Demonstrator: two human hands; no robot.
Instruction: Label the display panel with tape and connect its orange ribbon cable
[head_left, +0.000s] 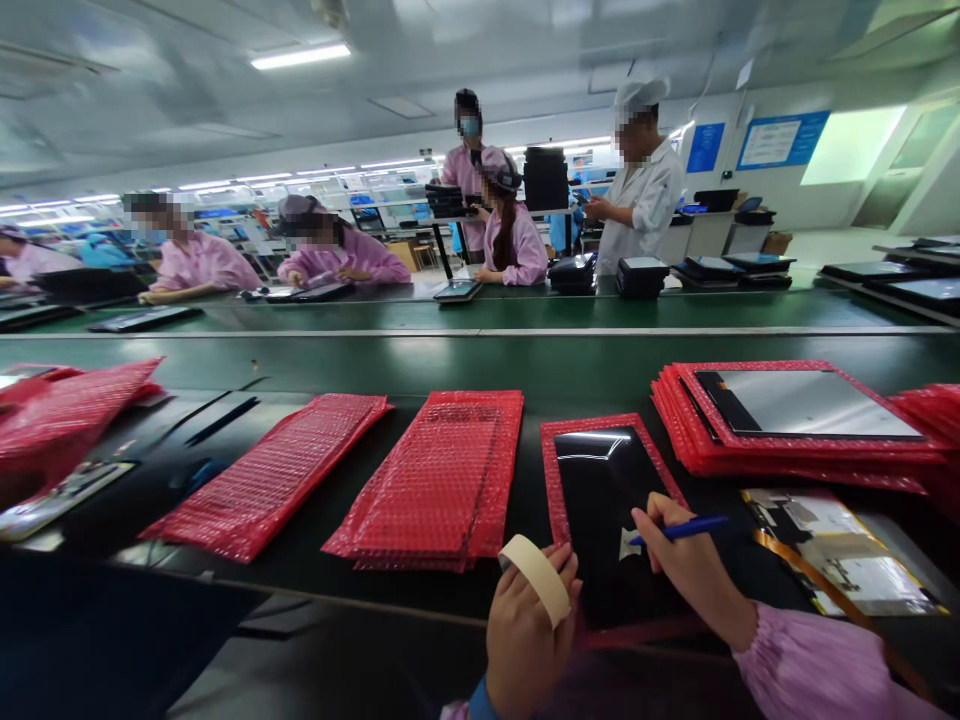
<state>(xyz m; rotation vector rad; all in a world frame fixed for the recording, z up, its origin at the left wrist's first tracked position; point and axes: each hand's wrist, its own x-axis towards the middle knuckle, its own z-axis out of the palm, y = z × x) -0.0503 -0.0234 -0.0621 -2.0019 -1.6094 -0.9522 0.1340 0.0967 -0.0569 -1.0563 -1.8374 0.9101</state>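
Observation:
A black glass screen panel (596,500) lies on a red bubble-wrap bag (551,480) in front of me. On its surface is a small pale piece of tape (628,544). My right hand (690,570) is closed around a blue pen (697,526), its tip at that piece. With curled fingers, my left hand (529,630) holds a roll of masking tape (541,582) beside the panel's near left edge. The left fingertips seem to touch that edge; part of the roll is hidden by the hand.
Two red bubble-wrap packs (442,480) (277,465) lie left. At right, a screen panel (817,402) tops a stack of red bags (682,440), with a bare circuit-backed panel (840,550) nearer. Beyond the green conveyor (480,365), several co-workers sit or stand.

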